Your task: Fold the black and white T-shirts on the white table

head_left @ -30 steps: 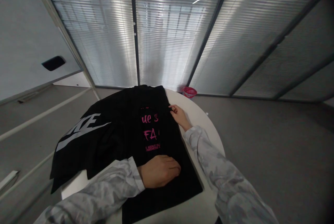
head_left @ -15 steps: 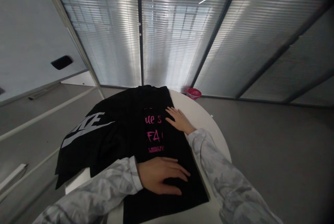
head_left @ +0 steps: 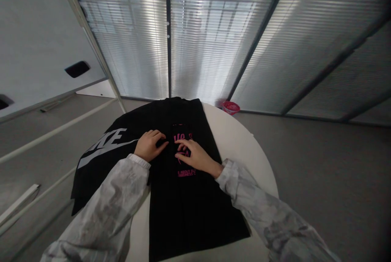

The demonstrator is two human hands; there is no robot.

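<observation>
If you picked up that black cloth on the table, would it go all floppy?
Probably yes: the black cloth seems to sag past the white table on the left. It's likely light for its size, since its near end looks thin. Being spread flat, it probably wouldn't roll.

Reads "KE" in pale grey letters (head_left: 115, 137) above a swoosh (head_left: 102, 151), part of a Nike logo, on the left side of the black fabric (head_left: 143, 115). On the folded part (head_left: 195, 213) at centre, shows pink lettering (head_left: 186, 172): "FA", partly covered; below, cut off at the edges, "S ABOUT" and, blurred, "ARENESS". Higher up, gives only broken pink letters (head_left: 179, 136).
</observation>
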